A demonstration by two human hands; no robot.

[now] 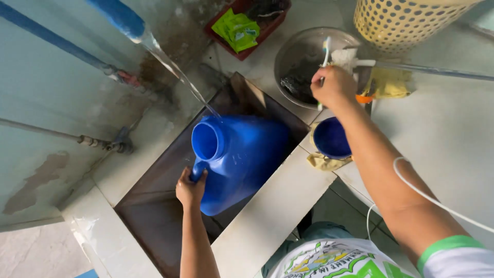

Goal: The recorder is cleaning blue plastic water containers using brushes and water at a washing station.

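Head view looked straight down into a dark sink [154, 206] set in a tiled counter [272, 206]. The left hand [190, 188] was clenched around the handle of a big blue plastic jug [242, 154], which sat tilted in the basin with its open mouth facing up and to the left. Water [175, 69] poured from a blue spout [121, 18] and landed at the jug's shoulder, just beside the mouth rather than clearly in it.

The right hand [333, 85] was up over the metal bowl [303, 62], fingers closed around a toothbrush [325, 49] handle. Just below that arm sat a blue cap [330, 138] on a yellowish rag [324, 162].

What could've gone sideways, I reckon: with only one hand on the jug and the stream hitting near the rim, water could splash off the outside, or the jug could get heavy and slip from that one-handed grip. The cap was near the counter edge too, so an elbow could've knocked it in.

Hard to tell whether any water was in the jug. The stuff in the bowl was just a dark smear, and the yellow basket [406, 20] was cut off at the top.
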